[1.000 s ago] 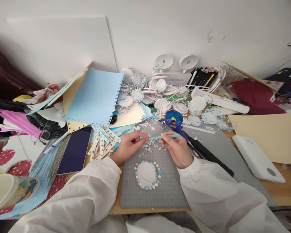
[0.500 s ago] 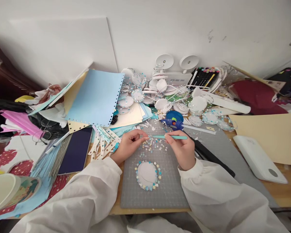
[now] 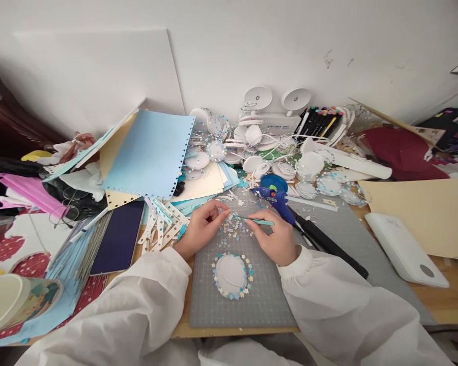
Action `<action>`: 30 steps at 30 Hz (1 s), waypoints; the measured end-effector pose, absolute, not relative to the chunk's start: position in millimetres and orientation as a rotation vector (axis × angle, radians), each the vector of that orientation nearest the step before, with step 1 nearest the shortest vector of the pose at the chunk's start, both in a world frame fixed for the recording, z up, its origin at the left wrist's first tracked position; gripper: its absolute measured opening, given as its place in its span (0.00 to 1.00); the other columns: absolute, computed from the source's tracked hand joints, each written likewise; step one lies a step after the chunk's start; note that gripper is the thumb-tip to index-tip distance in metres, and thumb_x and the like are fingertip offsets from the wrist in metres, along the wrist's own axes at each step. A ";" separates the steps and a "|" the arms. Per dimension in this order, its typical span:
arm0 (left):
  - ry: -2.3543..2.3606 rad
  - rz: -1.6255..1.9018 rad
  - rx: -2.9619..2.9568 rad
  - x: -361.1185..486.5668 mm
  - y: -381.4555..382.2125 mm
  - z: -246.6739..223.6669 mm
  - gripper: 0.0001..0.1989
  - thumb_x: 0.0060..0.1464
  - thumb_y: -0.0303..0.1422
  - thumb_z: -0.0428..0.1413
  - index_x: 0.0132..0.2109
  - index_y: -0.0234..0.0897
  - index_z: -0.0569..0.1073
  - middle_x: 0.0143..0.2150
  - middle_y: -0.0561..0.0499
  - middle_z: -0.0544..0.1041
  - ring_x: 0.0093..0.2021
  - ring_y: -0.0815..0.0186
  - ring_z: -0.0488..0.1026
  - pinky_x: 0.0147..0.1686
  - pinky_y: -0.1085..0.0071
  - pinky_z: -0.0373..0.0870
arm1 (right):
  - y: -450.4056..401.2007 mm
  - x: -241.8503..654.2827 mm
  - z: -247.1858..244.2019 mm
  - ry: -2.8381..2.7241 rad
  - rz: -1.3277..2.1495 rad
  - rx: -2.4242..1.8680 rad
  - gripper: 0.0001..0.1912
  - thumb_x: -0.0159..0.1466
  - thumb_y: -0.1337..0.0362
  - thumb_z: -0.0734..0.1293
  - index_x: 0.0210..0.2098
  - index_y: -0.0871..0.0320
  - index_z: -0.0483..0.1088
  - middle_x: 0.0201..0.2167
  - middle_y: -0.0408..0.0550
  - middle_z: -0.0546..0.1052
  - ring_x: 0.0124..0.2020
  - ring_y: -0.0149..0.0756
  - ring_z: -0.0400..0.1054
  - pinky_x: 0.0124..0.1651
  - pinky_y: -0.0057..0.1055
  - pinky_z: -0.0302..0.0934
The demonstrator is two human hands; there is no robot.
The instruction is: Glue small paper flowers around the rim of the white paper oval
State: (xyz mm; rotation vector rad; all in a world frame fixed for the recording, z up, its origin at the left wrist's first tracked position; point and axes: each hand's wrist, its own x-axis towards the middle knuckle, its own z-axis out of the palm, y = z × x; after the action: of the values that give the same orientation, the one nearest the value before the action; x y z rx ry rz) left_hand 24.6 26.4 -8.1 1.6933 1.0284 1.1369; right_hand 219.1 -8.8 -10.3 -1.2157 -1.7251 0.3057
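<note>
My right hand [image 3: 275, 238] is closed around a pair of teal tweezers [image 3: 262, 221], whose tips point left toward my other hand. My left hand [image 3: 206, 223] is pinched, thumb against forefinger; whatever sits between the fingertips is too small to make out. Below both hands, small star-shaped paper pieces [image 3: 234, 233] in blue, cream and white lie scattered on the grey cutting mat [image 3: 267, 305]. Nearer to me on the mat lies a white disc [image 3: 231, 273] ringed with blue, cream and white stars.
A blue glue gun [image 3: 277, 199] lies behind my right hand, beside a long black tool [image 3: 332, 246]. Decorated white discs [image 3: 311, 165] pile up at the back. On the left are a phone [image 3: 118, 236] and punched paper strips [image 3: 162, 223]; a white power bank [image 3: 406, 249] is at right.
My right hand has moved left with the tweezers, bringing their tips up close to my left fingertips. The left hand stays almost in place, still pinched. The star-ringed disc has not moved.
</note>
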 end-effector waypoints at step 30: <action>1.025 1.153 1.554 21.1 22.8 -5.4 0.15 0.64 0.41 0.45 0.39 0.35 0.69 0.20 0.58 0.57 0.20 0.72 0.54 0.23 0.74 0.53 | -4.4 217.4 -13.5 -1.741 0.305 -1.233 0.02 0.61 0.64 0.66 0.33 0.53 0.72 0.30 0.46 0.78 0.33 0.37 0.73 0.39 0.35 0.67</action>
State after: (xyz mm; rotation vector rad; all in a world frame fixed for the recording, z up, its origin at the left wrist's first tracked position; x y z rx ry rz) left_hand 21.1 22.8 -5.4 1.5539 1.0248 1.1529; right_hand 217.4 -4.4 -13.5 -1.2335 -1.7412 0.3055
